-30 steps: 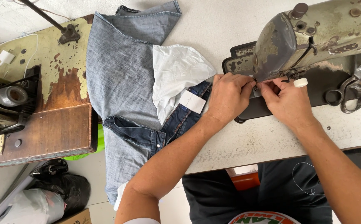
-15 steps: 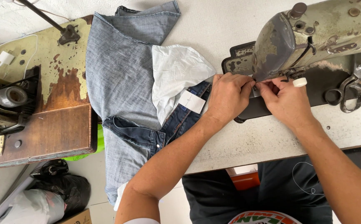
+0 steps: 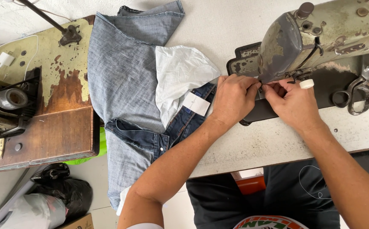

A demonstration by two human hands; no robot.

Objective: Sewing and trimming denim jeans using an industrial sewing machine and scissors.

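- Right now the left hand point(image 3: 234, 98) and the right hand point(image 3: 295, 103) meet under the head of an old grey-green sewing machine point(image 3: 320, 34), fingertips pinched together at the needle area.
- What the pinched fingers grip is too small to tell; it may be thread.
- A white band sits on one right-hand fingertip.
- Inside-out blue jeans point(image 3: 125, 85) lie on the white tabletop point(image 3: 277, 144) just left of the left hand, white pocket lining point(image 3: 180, 72) turned up, one leg hanging over the front edge.
- Scissors point(image 3: 356, 95) rest on the machine bed, right of the hands.
- A worn wooden stand point(image 3: 53, 131) with another machine is at far left.
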